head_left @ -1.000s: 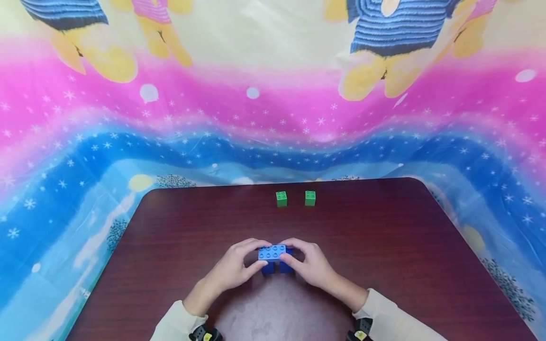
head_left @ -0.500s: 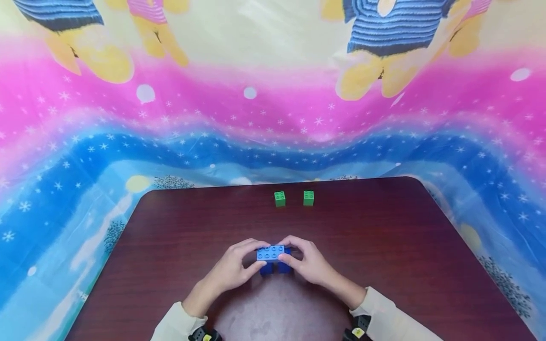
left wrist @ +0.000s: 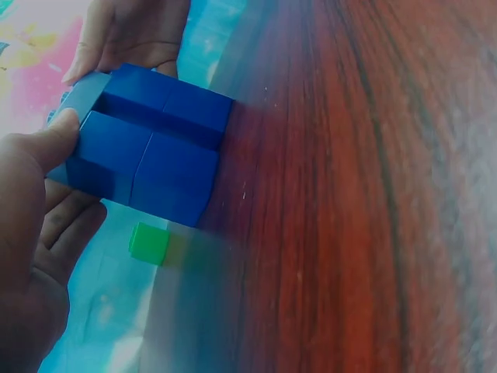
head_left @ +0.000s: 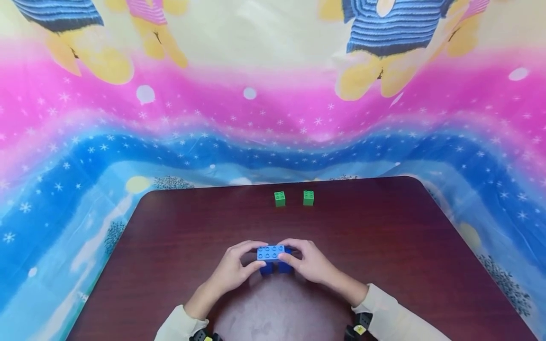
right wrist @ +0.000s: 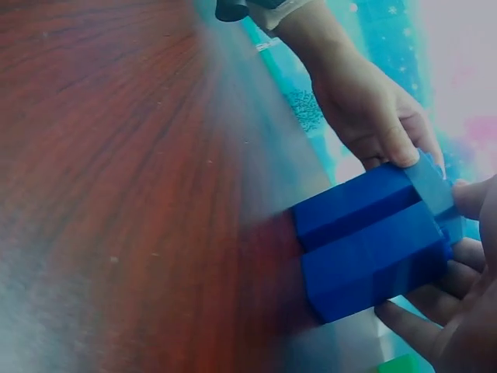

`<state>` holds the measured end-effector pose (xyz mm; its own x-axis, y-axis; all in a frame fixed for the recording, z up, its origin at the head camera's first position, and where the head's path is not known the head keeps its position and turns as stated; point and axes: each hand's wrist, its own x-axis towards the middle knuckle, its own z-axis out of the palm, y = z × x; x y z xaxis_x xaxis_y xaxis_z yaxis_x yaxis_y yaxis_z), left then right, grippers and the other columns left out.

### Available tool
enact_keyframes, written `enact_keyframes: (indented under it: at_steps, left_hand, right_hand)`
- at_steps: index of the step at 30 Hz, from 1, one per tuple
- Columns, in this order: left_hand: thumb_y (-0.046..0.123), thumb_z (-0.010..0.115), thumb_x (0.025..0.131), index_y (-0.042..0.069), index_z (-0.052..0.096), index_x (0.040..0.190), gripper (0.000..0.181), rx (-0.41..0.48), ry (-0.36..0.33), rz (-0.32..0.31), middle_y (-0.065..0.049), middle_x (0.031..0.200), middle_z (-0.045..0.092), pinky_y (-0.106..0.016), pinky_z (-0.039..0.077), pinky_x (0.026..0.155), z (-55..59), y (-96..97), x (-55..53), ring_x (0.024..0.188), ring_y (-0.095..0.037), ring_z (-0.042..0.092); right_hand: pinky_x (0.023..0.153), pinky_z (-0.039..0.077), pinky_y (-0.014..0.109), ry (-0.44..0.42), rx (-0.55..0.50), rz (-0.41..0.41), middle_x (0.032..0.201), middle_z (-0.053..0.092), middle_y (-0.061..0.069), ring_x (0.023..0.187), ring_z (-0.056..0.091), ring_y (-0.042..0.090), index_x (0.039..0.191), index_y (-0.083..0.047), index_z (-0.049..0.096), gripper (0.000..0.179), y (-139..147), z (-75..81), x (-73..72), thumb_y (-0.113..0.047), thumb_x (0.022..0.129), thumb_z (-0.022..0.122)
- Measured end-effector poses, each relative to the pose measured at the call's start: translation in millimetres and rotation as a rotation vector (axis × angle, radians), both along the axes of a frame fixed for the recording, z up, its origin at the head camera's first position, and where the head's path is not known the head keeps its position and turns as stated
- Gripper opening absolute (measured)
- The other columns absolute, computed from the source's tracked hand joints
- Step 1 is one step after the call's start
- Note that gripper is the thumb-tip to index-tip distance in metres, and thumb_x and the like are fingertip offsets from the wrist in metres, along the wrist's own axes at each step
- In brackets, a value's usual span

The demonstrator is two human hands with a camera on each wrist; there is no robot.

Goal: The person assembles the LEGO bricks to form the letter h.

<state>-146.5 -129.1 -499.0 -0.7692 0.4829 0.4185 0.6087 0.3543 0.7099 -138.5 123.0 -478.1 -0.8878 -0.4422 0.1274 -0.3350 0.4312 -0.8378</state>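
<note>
A light blue toy building brick (head_left: 270, 254), studs up, bridges two dark blue brick columns (left wrist: 140, 159) that stand side by side with a narrow gap between them. In the left wrist view a seam shows across each column. My left hand (head_left: 230, 269) pinches the left end of the light blue brick, thumb in front and fingers behind. At the other end my right hand (head_left: 314, 263) holds it too, its thumb on the front right corner. In the right wrist view, fingers of the right hand (right wrist: 474, 291) reach beside the nearer column. The hands partly hide the brick's ends.
Two green bricks (head_left: 279, 199) (head_left: 308, 198) stand apart near the far edge of the dark wooden table (head_left: 192, 218). Behind the table hangs a colourful printed cloth (head_left: 251, 123).
</note>
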Motion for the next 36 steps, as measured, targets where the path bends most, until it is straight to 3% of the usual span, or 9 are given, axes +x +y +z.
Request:
enact_keyframes:
  at_steps: [8, 22, 28, 36]
  left_hand:
    - [0.016, 0.079, 0.090, 0.009, 0.070, 0.126, 0.037, 0.038, 0.075, 0.031, 0.001, 0.119, 0.072, -0.040, 0.057, 0.092, -5.2, 5.3, 2.0, 0.109, -0.016, 0.069]
    - [0.010, 0.079, 0.090, 0.010, 0.070, 0.127, 0.038, 0.100, 0.137, 0.078, -0.003, 0.120, 0.073, -0.039, 0.057, 0.091, -14.4, 8.2, 7.7, 0.109, -0.021, 0.070]
    - [0.013, 0.080, 0.089, 0.011, 0.069, 0.127, 0.040, 0.083, 0.066, 0.066, -0.003, 0.121, 0.072, -0.039, 0.057, 0.092, -8.9, 6.7, 7.8, 0.110, -0.018, 0.070]
    - [0.016, 0.078, 0.091, 0.011, 0.068, 0.125, 0.036, 0.106, -0.136, 0.016, -0.003, 0.119, 0.072, -0.039, 0.057, 0.092, -2.4, 3.6, 5.0, 0.109, -0.018, 0.068]
  right_hand:
    - [0.091, 0.057, 0.039, 0.048, 0.154, -0.019, 0.113, 0.073, -0.004, 0.100, 0.067, 0.011, 0.124, -0.016, 0.071, 0.035, -0.5, 8.6, 2.0, -0.042, 0.101, 0.063]
    - [0.092, 0.056, 0.045, 0.042, 0.174, -0.006, 0.114, 0.073, -0.001, 0.100, 0.067, 0.014, 0.125, -0.015, 0.070, 0.036, -2.1, 11.5, 2.2, -0.040, 0.101, 0.064]
    - [0.093, 0.057, 0.042, 0.027, 0.117, -0.010, 0.115, 0.073, -0.002, 0.102, 0.068, 0.012, 0.126, -0.014, 0.070, 0.040, -0.7, 5.4, 3.7, -0.044, 0.100, 0.063]
    - [0.093, 0.057, 0.042, -0.007, 0.049, 0.042, 0.121, 0.071, 0.001, 0.106, 0.067, 0.014, 0.130, -0.011, 0.068, 0.041, 5.7, 4.5, -3.2, -0.039, 0.099, 0.067]
